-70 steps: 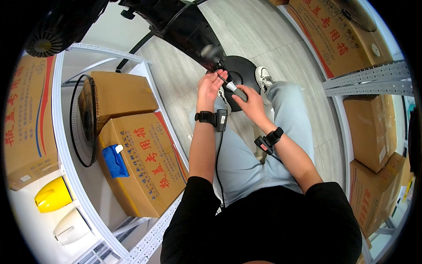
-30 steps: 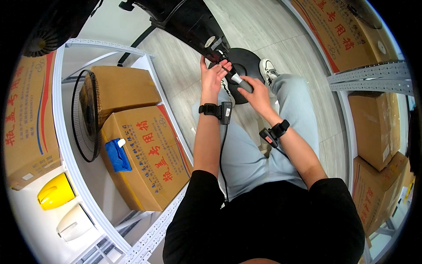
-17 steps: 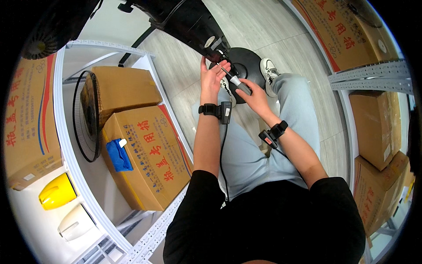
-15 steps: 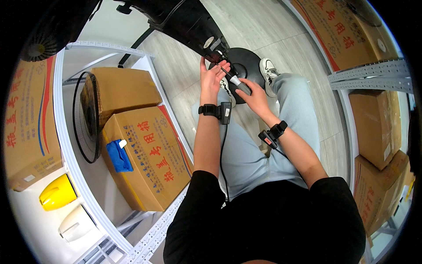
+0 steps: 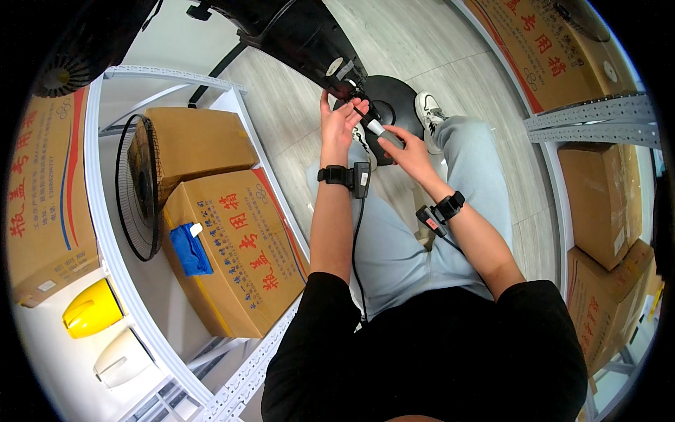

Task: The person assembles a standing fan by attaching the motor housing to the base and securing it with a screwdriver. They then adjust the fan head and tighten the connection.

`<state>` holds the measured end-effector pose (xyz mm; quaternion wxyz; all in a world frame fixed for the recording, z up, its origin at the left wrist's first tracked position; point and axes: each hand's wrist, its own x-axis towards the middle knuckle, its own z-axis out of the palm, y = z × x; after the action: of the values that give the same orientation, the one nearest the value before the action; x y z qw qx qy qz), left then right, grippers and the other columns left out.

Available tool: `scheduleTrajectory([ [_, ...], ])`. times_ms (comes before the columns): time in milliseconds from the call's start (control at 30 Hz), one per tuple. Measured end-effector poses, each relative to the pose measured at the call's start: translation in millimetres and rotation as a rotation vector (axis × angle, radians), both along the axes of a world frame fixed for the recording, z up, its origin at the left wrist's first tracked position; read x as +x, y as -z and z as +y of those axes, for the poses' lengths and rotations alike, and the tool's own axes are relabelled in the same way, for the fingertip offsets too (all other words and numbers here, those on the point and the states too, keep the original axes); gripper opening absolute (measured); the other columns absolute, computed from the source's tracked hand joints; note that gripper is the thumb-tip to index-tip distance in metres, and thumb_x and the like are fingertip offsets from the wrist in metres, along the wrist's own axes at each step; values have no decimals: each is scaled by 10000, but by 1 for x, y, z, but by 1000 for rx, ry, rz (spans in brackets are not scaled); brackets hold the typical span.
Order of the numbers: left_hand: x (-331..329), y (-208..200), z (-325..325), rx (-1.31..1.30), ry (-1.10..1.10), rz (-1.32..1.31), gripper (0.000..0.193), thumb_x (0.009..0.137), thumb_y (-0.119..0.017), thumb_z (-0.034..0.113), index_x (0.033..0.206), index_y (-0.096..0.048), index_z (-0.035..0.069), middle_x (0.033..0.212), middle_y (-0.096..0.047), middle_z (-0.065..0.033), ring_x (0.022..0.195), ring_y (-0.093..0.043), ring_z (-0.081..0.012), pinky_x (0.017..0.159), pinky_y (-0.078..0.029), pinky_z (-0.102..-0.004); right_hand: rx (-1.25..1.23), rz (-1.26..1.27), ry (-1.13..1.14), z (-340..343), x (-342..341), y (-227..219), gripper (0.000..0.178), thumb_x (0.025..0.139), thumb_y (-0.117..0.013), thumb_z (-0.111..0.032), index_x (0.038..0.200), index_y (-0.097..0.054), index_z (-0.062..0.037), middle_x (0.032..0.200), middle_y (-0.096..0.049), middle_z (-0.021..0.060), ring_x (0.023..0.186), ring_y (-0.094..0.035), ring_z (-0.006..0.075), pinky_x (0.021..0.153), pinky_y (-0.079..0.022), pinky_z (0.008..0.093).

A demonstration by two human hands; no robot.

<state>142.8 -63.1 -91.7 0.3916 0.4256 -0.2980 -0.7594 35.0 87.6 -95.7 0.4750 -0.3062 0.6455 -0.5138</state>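
A tall black column (image 5: 299, 35), which looks like a fan's stand, leans in from the upper left above a round black base (image 5: 394, 105) on the floor. My right hand (image 5: 409, 151) is closed round the grey handle of a screwdriver (image 5: 391, 138) with a silver collar. Its dark shaft points up and left toward the column's lower end; the tip is hard to make out there. At that same lower end, my left hand (image 5: 340, 121) lies palm up with fingers stretched out beside the shaft. The left thumb reaches up against the column.
White metal shelving (image 5: 151, 330) on the left holds cardboard boxes (image 5: 239, 246), a round black fan grille (image 5: 138, 186) and a blue cloth (image 5: 190, 249). A yellow cup-shaped thing (image 5: 93, 308) and a white one (image 5: 123, 357) lie below. More boxes (image 5: 598, 204) fill the right-hand shelves.
My right hand and wrist have shifted slightly to the right, and the fingers sit a little differently on the screwdriver handle. My left hand has stayed in place.
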Motion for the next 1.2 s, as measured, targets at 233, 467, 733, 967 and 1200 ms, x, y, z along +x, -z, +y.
scheduleTrajectory([
  [233, -1, 1, 0, -1, -11, 23, 755, 881, -407, -121, 1469, -52, 192, 1077, -543, -271, 953, -629, -376, 854, -549, -479, -179, 455, 50, 6, 6, -1, 422, 783, -721, -230, 1165, -601, -97, 1002, -645, 159, 920, -625, 323, 807, -489, 372],
  [467, -1, 2, -2, -39, 35, -43, 738, 893, -376, -117, 1475, -48, 197, 1126, -533, -304, 967, -628, -374, 854, -549, -464, 37, -1, -35, 1, 3, 8, 433, 773, -730, -216, 1165, -590, -98, 1049, -618, 157, 961, -607, 314, 812, -481, 368],
  [733, -1, 1, 0, -29, 12, 22, 739, 900, -407, -106, 1478, -49, 185, 1127, -540, -303, 977, -628, -367, 845, -553, -458, -150, 369, 33, 2, 9, 16, 420, 789, -717, -183, 1179, -586, -102, 990, -638, 118, 888, -620, 265, 784, -485, 340],
  [967, 2, 4, -2, -47, 44, -38, 742, 907, -434, -87, 1479, -42, 177, 1130, -550, -305, 963, -637, -364, 837, -557, -453, -41, -105, 23, 1, 4, 23, 442, 791, -735, -217, 1186, -591, -81, 915, -643, 96, 805, -632, 202, 680, -494, 296],
  [1200, 4, 5, -2, -49, 42, -59, 737, 903, -430, -94, 1478, -46, 159, 1120, -562, -301, 954, -642, -358, 821, -562, -442, -36, -105, -13, 2, 7, 22, 425, 850, -697, -231, 1217, -574, -54, 930, -625, 23, 844, -604, 83, 686, -481, 253],
])
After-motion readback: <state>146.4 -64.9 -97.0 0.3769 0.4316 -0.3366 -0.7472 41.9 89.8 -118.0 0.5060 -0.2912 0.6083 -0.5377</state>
